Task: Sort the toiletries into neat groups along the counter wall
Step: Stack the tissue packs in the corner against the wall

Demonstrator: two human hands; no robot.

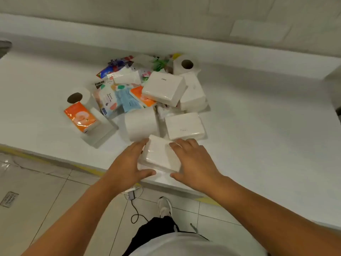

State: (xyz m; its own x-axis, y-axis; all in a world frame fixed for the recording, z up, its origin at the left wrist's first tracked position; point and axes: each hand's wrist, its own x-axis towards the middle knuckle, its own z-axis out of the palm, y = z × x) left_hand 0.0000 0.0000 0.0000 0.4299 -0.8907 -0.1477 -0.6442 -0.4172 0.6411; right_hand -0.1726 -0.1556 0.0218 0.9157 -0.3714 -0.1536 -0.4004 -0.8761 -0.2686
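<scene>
A white tissue pack [160, 156] lies near the counter's front edge. My left hand [127, 163] holds its left side, thumb under the near edge. My right hand [193, 161] holds its right side, fingers over the top. Behind it sits a heap of toiletries: white tissue packs [163, 87] [184, 126], a lying toilet roll [141, 123], upright rolls [186, 66] [78, 97], an orange pack [81, 117], and blue and orange wipe packets [127, 100]. Small coloured sachets [118, 67] lie at the back of the heap.
The white counter [258, 126] runs to a tiled wall [166, 21] behind the heap. Its front edge [55, 159] crosses diagonally above a tiled floor with a drain [9, 199] and a cable [135, 209]. My shoe [165, 206] shows below.
</scene>
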